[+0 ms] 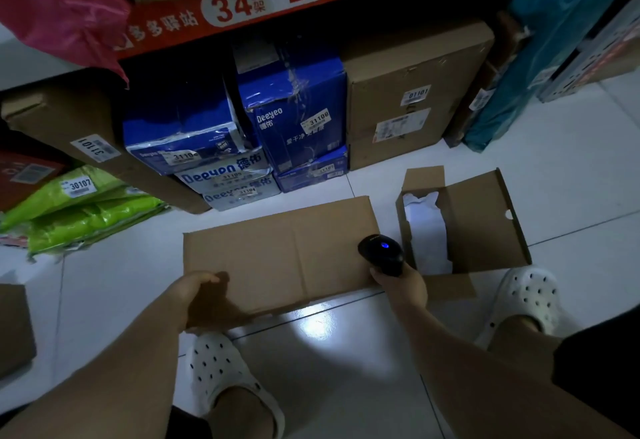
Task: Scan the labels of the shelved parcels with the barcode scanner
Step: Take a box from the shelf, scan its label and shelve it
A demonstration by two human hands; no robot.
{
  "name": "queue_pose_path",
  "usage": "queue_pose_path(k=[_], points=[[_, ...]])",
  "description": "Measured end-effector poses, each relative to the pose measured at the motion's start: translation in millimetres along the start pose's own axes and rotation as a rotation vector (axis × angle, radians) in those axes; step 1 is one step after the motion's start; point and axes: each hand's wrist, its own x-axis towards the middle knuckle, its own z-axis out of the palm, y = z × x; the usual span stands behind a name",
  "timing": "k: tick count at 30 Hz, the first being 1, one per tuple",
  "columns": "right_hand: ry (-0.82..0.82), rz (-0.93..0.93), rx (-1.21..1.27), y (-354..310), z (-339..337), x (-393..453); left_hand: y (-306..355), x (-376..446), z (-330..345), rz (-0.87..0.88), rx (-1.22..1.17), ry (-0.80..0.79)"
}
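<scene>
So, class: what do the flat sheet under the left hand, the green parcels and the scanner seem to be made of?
Flat sheet: corrugated cardboard, apparently; matte brown with fold creases.
Green parcels: likely plastic film; glossy and wrinkled.
Scanner: probably hard plastic; smooth black shell with a blue light.

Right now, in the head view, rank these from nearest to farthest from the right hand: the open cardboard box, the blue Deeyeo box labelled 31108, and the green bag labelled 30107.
From the right hand, which has the scanner in its grip:
1. Open cardboard box, just beside it on the right.
2. Blue Deeyeo box 31108, ahead under the shelf.
3. Green bag 30107, far left on the floor.
</scene>
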Motion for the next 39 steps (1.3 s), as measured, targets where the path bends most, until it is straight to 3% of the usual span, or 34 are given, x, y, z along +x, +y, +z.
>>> queue_pose_path(k=[4,11,18,24,28,31,39], points=[[-0.008,0.047,0.078,7.4,2.6,-1.3,7.7,7.1,25.9,0.055,-0.019,-0.051],[-0.019,0.232,0.375,-1.0,-17.0,-1.4,36.1,29.1,101.3,0.379,0.628,-0.022],[-0.075,0.439,0.575,1.9,-17.2,9.2,80.6,23.6,192.7,0.746,0.965,0.021],[-0.107,0.599,0.626,-1.5,-5.4,22.3,114.9,30.1,234.9,0.778,1.154,-0.043],[-0.136,0.645,0.604,28.7,16.9,56.8,122.7,32.8,252.2,0.717,1.193,-0.04],[-0.168,0.715,0.687,-6.7,2.4,35.6,130.0,33.3,255.8,0.685,1.229,0.066],[-0.092,0.487,0.758,-70.7,-16.2,10.4,169.6,11.0,215.8,0.803,0.875,0.158]])
